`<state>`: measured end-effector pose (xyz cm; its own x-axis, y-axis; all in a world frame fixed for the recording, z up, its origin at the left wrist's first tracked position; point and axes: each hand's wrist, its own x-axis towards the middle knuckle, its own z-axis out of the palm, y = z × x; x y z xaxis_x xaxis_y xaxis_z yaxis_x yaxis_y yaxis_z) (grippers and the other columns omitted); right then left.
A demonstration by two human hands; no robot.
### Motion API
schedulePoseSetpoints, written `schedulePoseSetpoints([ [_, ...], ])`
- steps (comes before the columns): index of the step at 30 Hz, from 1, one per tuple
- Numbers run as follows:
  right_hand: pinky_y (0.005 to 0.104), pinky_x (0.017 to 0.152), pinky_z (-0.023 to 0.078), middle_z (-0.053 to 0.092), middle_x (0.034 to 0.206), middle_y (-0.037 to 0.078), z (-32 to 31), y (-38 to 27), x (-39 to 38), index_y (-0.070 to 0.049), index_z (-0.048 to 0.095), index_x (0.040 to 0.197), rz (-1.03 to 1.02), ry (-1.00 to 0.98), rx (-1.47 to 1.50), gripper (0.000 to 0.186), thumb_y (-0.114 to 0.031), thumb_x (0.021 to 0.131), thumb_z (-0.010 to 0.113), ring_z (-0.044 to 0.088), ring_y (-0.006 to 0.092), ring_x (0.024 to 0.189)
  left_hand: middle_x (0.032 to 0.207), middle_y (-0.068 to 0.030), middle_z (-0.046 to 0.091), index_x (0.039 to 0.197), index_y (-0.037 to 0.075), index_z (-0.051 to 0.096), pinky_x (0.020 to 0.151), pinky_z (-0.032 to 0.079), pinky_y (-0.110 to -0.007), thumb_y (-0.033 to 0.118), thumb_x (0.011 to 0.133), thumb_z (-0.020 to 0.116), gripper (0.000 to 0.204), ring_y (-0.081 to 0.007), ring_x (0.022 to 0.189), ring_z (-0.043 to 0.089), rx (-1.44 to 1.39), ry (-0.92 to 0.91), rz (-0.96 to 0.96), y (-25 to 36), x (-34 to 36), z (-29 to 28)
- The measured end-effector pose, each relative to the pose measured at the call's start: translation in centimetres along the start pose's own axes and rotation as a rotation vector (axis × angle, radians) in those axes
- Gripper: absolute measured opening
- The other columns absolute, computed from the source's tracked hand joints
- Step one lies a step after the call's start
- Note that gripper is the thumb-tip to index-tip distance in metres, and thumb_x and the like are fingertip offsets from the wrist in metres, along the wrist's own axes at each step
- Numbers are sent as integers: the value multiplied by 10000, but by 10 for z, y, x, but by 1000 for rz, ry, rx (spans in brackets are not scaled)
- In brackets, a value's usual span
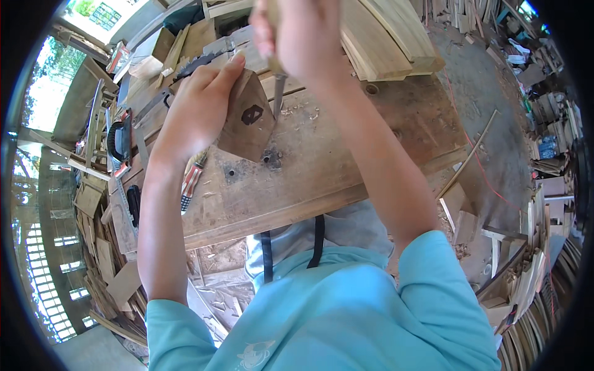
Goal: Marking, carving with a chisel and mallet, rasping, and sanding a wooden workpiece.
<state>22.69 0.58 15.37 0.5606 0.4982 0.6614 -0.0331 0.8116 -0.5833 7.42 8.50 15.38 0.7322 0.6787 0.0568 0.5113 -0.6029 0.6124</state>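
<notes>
My left hand (201, 111) is wrapped round the far left side of a brown wooden block (247, 117), its thumb along the top edge. The block rests on the wooden workbench (297, 179), with a dark marking on the face toward me. My right hand (306, 43), blurred, grips a chisel (279, 93) by its light wooden handle. The steel blade points down close along the block's right side; whether its tip touches the wood cannot be made out. Small shavings lie on the bench beside it. A tool handle with a striped and starred pattern (193, 179) lies near my left wrist.
Thick pale boards (390, 37) are stacked at the bench's far right. A toothed saw blade (201, 62) lies beyond my left hand, and a black-handled tool (117, 142) is at the left edge. Scrap wood (458, 210) and a thin stick (470, 151) stand right of the bench.
</notes>
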Motion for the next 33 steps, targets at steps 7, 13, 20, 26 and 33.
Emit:
schedulePoseSetpoints([
  [7, 259, 372, 321, 427, 474, -7, -9, -3, -9, -100, 462, 613, 40, 31, 27, 441, -203, 1039, 508, 399, 86, 362, 1112, -285, 655, 1033, -92, 668, 976, 441, -392, 483, 1062, 486, 604, -364, 1069, 624, 18, -10, -7, -3, -3, -1],
  [13, 267, 372, 333, 442, 489, 1, -15, 4, -12, -82, 460, 635, -21, -1, 14, 429, -209, 1041, 513, 413, 91, 371, 1116, -285, 655, 1048, -91, 668, 981, 439, -390, 490, 1067, 477, 611, -362, 1046, 630, 6, -15, -36, 7, -4, -2],
  [20, 273, 377, 351, 457, 507, 39, -17, -25, -20, -68, 480, 665, 106, 98, -1, 398, -261, 1010, 522, 421, 123, 372, 983, -254, 692, 949, -102, 702, 876, 485, -372, 528, 1042, 521, 661, -303, 920, 668, -7, 98, 88, -8, -4, 0],
  [26, 334, 376, 396, 462, 507, 75, -76, -21, -30, -57, 525, 805, -188, -90, 623, 416, -442, 963, 554, 436, 213, 363, 911, -108, 763, 1055, -37, 767, 754, 550, -334, 610, 813, 780, 691, -199, 758, 705, -172, -577, 271, -26, 8, -28],
  [33, 340, 557, 357, 428, 621, 25, -104, -59, -78, -106, 520, 829, 58, 309, 101, 396, -468, 971, 447, 395, 160, 515, 896, -114, 758, 995, -18, 778, 755, 566, -285, 352, 586, 962, 581, -158, 751, 705, 77, -426, 555, -3, -8, -47],
])
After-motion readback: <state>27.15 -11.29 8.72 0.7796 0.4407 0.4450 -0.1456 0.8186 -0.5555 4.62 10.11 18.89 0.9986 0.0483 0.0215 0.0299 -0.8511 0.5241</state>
